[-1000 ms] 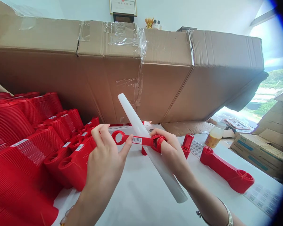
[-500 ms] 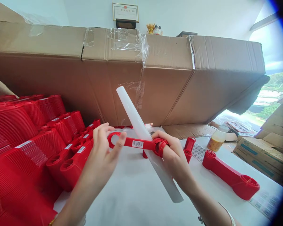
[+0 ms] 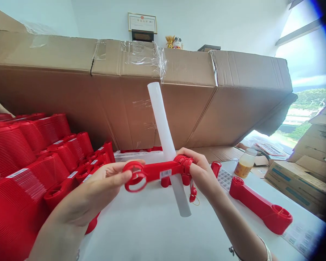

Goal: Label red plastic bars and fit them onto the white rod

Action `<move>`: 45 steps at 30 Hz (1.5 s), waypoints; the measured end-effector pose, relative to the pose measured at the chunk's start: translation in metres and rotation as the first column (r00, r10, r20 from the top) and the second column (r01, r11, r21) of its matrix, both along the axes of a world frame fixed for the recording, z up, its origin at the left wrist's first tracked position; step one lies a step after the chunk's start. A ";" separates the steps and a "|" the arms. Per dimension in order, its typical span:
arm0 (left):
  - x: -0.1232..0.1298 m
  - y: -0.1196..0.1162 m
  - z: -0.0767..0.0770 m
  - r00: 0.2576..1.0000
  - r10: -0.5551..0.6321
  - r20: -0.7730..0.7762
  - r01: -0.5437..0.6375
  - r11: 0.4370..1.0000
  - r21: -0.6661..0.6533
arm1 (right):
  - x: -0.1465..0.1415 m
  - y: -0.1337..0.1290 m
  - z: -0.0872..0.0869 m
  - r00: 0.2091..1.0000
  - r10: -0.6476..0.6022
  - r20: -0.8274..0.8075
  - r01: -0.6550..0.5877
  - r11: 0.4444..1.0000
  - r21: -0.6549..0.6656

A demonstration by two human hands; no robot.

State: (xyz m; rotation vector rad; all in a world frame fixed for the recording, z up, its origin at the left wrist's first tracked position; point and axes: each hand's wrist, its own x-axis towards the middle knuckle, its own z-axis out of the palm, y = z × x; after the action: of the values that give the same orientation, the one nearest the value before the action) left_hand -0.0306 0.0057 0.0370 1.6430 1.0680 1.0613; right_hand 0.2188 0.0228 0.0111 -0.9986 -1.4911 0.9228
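Your left hand (image 3: 95,190) is curled around the ring end of a red moulded bar (image 3: 157,172), its fingers closed on the plastic. Your right hand (image 3: 202,168) wraps the bar's other collar, where a frosted white plastic tube (image 3: 163,123) passes through, nearly upright, showing above and below your grip. A small red tag (image 3: 192,194) on a thin cord hangs just under your right hand. The step in hand looks like seating the bar on the tube, so the next move calls for firm grips on both ends while you settle it. Beyond your right hand, a second red bar (image 3: 258,204) lies on the white table (image 3: 141,228), near a sheet of barcode labels (image 3: 225,179) and a bottle of amber liquid (image 3: 244,164). Left of your left hand stand stacks of ribbed red parts (image 3: 24,156); ahead, taped cardboard cartons (image 3: 119,108) line the table's far side.
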 end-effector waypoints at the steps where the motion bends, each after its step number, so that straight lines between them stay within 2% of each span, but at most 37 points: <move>1: 0.000 -0.001 0.000 0.999 -0.043 0.032 0.045 0.998 -0.052 | 0.001 0.000 0.000 1.000 0.001 0.002 -0.001 1.000 -0.001; 3: 0.000 -0.002 0.001 0.980 -0.149 0.128 0.166 0.977 -0.134 | 0.001 -0.001 0.001 1.000 0.007 0.001 -0.007 1.000 -0.011; 5: 0.002 -0.003 0.001 0.978 -0.103 0.184 0.126 0.985 -0.117 | 0.001 -0.003 0.001 1.000 0.009 0.006 -0.008 1.000 -0.027; 7: 0.007 -0.003 -0.001 0.982 0.045 0.181 -0.023 0.992 -0.122 | 0.001 -0.005 0.001 1.000 -0.009 0.028 0.010 1.000 -0.029; 9: 0.013 -0.002 -0.004 0.949 0.287 0.133 -0.281 0.957 -0.067 | 0.000 -0.006 0.002 0.997 -0.049 0.054 0.050 0.999 -0.012; 11: 0.018 -0.004 -0.005 0.861 0.487 0.150 -0.503 0.858 0.103 | -0.001 -0.007 0.001 0.993 -0.091 0.069 0.091 0.996 0.009; 13: 0.023 -0.010 -0.006 0.805 0.536 0.254 -0.589 0.772 0.238 | -0.001 -0.008 0.000 0.989 -0.118 0.087 0.116 0.993 0.025; 14: 0.025 -0.014 -0.006 0.801 0.521 0.296 -0.592 0.763 0.260 | -0.002 -0.008 -0.001 0.987 -0.127 0.100 0.124 0.992 0.034; 17: 0.032 -0.032 -0.003 0.832 0.457 0.315 -0.533 0.817 0.221 | -0.005 -0.012 -0.003 0.982 -0.125 0.140 0.120 0.992 0.049; 20: 0.040 -0.044 0.001 0.878 0.414 0.241 -0.456 0.875 0.159 | -0.010 -0.018 -0.005 0.984 -0.093 0.153 0.090 0.996 0.027; 24: 0.043 -0.045 0.000 0.932 0.347 0.105 -0.359 0.925 0.128 | -0.014 -0.023 -0.005 0.985 -0.061 0.160 0.062 0.998 0.001; 30: 0.041 -0.039 -0.005 0.912 0.403 0.078 -0.410 0.904 0.121 | -0.017 -0.027 -0.003 0.983 -0.041 0.177 0.043 0.999 -0.004; 45: 0.039 -0.032 -0.006 0.915 0.400 0.053 -0.403 0.911 0.087 | -0.018 -0.028 -0.005 0.979 -0.043 0.200 0.046 0.999 -0.015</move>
State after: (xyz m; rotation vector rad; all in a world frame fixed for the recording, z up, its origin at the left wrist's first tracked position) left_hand 0.0081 -0.0259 0.0312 1.5060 1.3892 1.4211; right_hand 0.2005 -0.0054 0.0065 -1.1618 -1.6215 0.8255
